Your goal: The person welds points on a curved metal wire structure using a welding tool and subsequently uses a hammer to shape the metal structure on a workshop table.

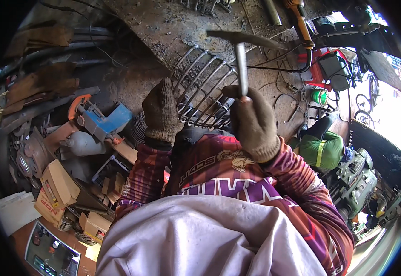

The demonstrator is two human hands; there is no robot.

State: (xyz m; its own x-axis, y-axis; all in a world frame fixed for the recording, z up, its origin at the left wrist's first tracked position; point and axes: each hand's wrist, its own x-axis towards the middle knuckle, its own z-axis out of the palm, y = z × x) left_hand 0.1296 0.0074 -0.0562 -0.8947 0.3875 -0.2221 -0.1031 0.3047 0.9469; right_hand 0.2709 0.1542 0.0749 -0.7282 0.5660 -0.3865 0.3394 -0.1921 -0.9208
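Hammer (243, 55) gripped, right hand (254, 123) fingers closed; left hand (160, 110) seemingly on wire grille (203, 87).

Lower part of wire grille (205, 87) hidden behind both gloved hands.

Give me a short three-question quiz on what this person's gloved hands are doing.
1. True or false: the right hand holds a hammer.
2. What does the left hand rest on? A) cardboard box B) wire grille C) yellow tool
3. Fill in: both hands wear knitted ____.

Key: 1 true; 2 B; 3 gloves.
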